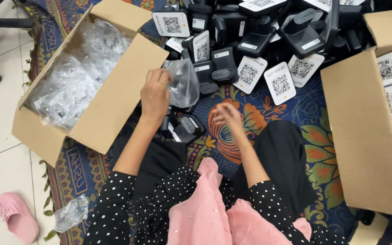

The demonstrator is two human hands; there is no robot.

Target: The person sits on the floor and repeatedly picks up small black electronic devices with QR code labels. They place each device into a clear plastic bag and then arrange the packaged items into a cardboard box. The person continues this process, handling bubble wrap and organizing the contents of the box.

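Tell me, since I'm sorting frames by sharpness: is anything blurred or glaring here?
Head view: the right hand is smeared by motion blur; the left hand, holding a clear plastic bag, is sharper; the bags in the open cardboard box catch mild glare; lighting is even and soft.

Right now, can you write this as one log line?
left hand: holds clear plastic bag | right hand: empty, above patterned mat | black device: on lap | open cardboard box: left, bags inside

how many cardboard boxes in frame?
2. One open cardboard box at left, filled with clear plastic bags; one at right, cut off by the frame edge. More may lie out of view.
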